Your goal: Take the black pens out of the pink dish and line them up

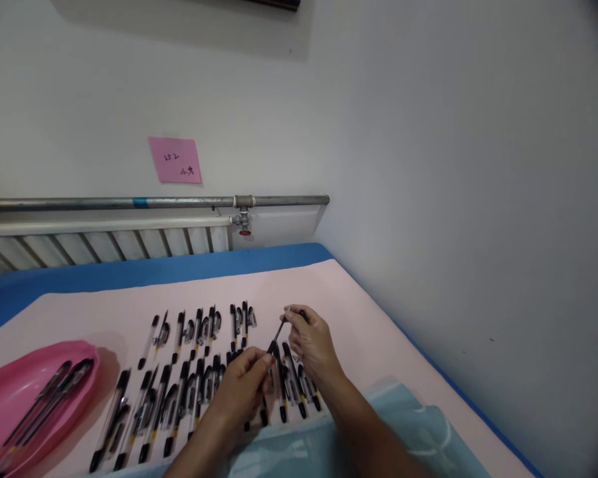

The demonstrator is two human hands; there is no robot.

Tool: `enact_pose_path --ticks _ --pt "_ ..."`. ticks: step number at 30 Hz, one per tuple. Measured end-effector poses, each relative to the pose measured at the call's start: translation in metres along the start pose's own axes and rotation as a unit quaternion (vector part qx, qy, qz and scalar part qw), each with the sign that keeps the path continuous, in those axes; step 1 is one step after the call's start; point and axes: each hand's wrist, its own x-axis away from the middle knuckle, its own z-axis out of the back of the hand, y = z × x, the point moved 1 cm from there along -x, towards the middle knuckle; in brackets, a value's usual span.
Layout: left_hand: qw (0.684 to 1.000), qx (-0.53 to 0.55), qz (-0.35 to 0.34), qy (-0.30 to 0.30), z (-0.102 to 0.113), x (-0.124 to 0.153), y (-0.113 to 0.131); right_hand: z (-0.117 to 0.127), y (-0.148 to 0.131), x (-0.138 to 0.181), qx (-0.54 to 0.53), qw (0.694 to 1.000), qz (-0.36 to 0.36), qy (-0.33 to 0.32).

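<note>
Above the near right part of the rows, my left hand (pixel 246 378) is closed around a pen (pixel 272 347) with a black end. My right hand (pixel 313 342) pinches the upper end of a thin dark refill (pixel 280 328) that runs down to that pen. A small black piece (pixel 303 315) also pokes out between my right fingers; its kind is unclear. Below and beside both hands lie several clear pen barrels (pixel 159 405) with black ends, set out in two rows. Loose black pen caps (pixel 169 406) with clips rest among them.
At the left stands a pink plastic tray (pixel 22 372) holding several finished-looking pens (pixel 54 398). A pale pink sheet (pixel 299 285) covers the blue surface (pixel 179 269). Light blue cloth (pixel 408 425) lies at the near edge. Behind are a radiator (pixel 94 245), pipes and a valve (pixel 244 219).
</note>
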Motion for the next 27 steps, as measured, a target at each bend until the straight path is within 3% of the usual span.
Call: enact_pose_path --ticks 3,6,12,19,27 --pt "0.999 -0.045 -0.011 -0.009 0.011 -0.004 -0.001 0.008 -0.008 -0.024 -0.017 0.997 0.053 0.061" --pt "0.998 -0.059 -0.023 0.02 0.027 -0.01 0.001 0.016 -0.015 -0.054 -0.033 0.988 0.097 0.119" --pt "0.994 -0.007 -0.032 0.1 0.042 -0.016 0.012 0.024 0.0 -0.093 -0.02 0.988 0.074 0.131" --pt "0.983 -0.05 -0.066 0.165 0.022 -0.033 0.024 0.027 0.007 -0.1 0.022 0.995 0.04 0.087" --pt "0.985 -0.124 -0.044 0.115 -0.009 -0.08 0.062 0.013 0.01 -0.093 0.083 0.995 0.056 0.022"
